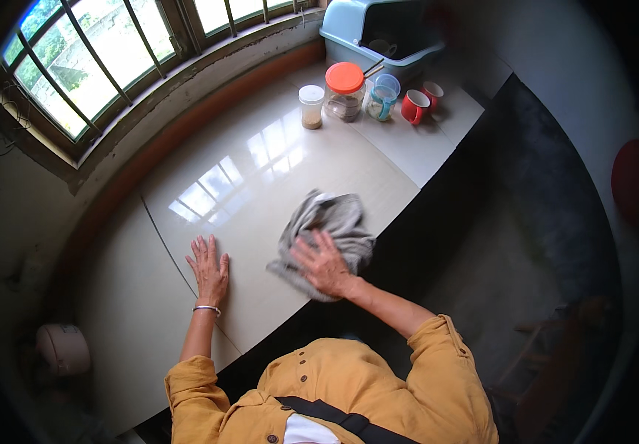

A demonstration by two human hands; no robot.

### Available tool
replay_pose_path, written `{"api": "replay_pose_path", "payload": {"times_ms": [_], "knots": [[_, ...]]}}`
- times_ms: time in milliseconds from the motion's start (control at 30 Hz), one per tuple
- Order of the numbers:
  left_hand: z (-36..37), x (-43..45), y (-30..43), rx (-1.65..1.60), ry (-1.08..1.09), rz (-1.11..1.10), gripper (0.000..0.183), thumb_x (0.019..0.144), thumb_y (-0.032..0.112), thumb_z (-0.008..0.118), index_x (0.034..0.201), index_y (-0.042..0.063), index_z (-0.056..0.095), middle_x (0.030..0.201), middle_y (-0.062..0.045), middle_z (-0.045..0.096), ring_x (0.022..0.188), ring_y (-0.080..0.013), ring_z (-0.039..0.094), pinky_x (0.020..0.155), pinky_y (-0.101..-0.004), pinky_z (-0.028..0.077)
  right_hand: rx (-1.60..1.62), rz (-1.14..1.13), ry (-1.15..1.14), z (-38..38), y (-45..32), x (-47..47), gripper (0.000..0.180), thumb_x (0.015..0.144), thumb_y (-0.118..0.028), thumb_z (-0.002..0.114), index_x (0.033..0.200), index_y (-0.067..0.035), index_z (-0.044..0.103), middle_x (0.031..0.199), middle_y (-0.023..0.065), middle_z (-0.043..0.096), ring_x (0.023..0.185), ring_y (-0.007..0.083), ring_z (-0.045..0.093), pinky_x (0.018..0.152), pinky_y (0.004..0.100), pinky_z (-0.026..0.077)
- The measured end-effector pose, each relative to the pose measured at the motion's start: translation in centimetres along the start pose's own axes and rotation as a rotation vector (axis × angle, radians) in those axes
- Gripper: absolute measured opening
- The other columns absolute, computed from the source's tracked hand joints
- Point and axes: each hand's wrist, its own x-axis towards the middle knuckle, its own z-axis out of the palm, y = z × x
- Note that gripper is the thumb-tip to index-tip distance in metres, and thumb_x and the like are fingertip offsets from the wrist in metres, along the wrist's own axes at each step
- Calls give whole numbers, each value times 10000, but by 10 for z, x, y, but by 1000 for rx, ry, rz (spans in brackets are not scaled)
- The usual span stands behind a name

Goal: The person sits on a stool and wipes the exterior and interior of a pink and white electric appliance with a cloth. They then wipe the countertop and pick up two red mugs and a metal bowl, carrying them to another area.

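Observation:
A crumpled grey cloth (347, 216) lies on the glossy tiled countertop (253, 233), its lower folds at the front edge. On top of it presses my right hand (325, 265), slightly blurred, fingers over the fabric. What lies beneath that palm is hidden. To the left, my left hand (210, 272) rests palm down on bare tile, fingers spread and holding nothing. A bangle circles the left wrist, close to a dark seam between the tiles.
Along the back stand a white-lidded jar (312, 108), an orange-lidded jar (345, 91), a blue-handled container (381, 100) and two red mugs (415, 107). Behind them is a light-blue bin (347, 33). A pink container (63, 348) sits at far left, and a barred window (92, 55) lines the wall.

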Motion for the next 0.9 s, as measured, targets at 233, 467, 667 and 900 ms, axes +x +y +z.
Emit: {"api": "replay_pose_path", "payload": {"times_ms": [233, 467, 667, 900], "knots": [[-6, 23, -23, 64, 29, -1, 620, 918, 434, 455, 1426, 106, 317, 1508, -164, 201, 1411, -319, 114, 1112, -543, 5, -16, 119, -37, -8, 82, 46, 518, 836, -430, 570, 1305, -219, 507, 1368, 73, 458, 1341, 321, 286, 1118, 489, 164], [-3, 22, -15, 85, 77, 9, 617, 905, 436, 465, 1409, 100, 349, 1491, -176, 239, 1397, -319, 171, 1109, -557, 39, -184, 762, 32, 19, 104, 96, 505, 919, -347, 452, 1324, -46, 464, 1461, 139, 314, 1334, 425, 241, 1124, 482, 120], [-5, 27, -13, 30, 102, 10, 611, 877, 393, 516, 1383, 75, 385, 1479, -191, 258, 1387, -335, 194, 1107, -561, 51, 140, -174, -36, 53, -21, 164, 504, 860, -331, 549, 1315, -124, 490, 1428, 116, 376, 1330, 379, 283, 1113, 478, 186], [-18, 30, -7, 29, 56, -44, 608, 856, 351, 555, 1388, 106, 390, 1483, -161, 270, 1392, -310, 198, 1120, -532, 59, 130, -29, 51, 90, 69, 292, 480, 888, -337, 509, 1319, -127, 480, 1416, 85, 402, 1351, 291, 280, 1123, 428, 185]]}}
